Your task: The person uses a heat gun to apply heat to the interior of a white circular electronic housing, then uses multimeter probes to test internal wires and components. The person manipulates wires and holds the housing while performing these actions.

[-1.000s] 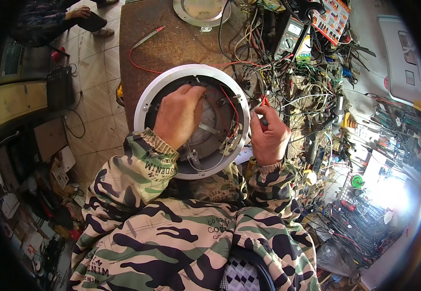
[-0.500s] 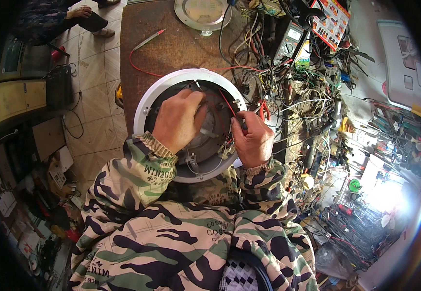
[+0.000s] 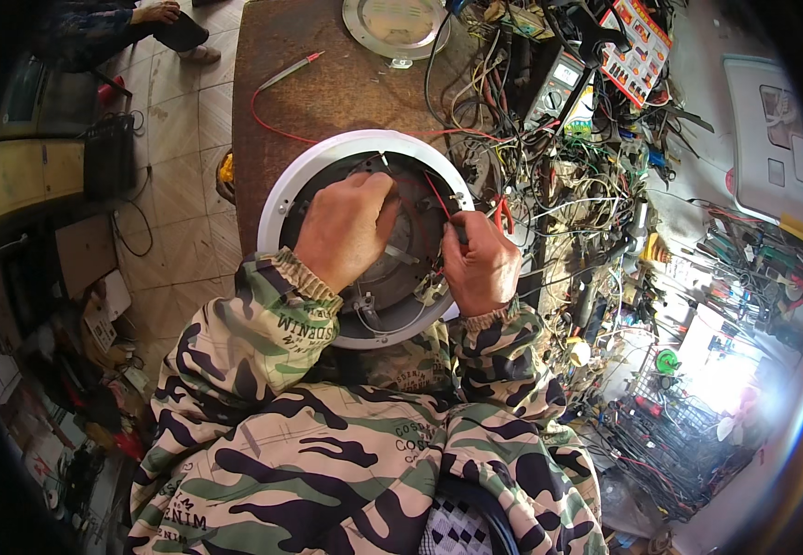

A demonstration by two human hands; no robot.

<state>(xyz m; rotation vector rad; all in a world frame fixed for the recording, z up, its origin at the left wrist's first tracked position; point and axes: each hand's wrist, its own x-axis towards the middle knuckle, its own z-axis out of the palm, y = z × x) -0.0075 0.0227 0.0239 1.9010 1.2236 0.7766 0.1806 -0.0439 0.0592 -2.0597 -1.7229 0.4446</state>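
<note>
A round appliance housing (image 3: 364, 141) with a white rim and dark inside lies in front of me, with wires and metal clips within. My left hand (image 3: 344, 229) reaches over its left part, fingers curled together inside; whatever they hold is hidden. At the right rim my right hand (image 3: 482, 264) is closed with thumb and fingertips pinched on a thin red wire or rod (image 3: 438, 197) that slants up into the housing. Something dark shows between those fingers, too covered to name. Beside the right hand are red handles (image 3: 503, 215), perhaps of pliers.
A test probe (image 3: 292, 70) with a red lead lies on the brown table (image 3: 355, 92). Behind it sits a round metal-rimmed cover (image 3: 397, 48). A multimeter (image 3: 558, 91) and tangled wires (image 3: 586, 176) crowd the right side. Another person's hand (image 3: 156, 12) is far left.
Both hands keep nearly the same places over the housing. The whole view has shifted slightly, and the other person's hand at the far left has moved a little.
</note>
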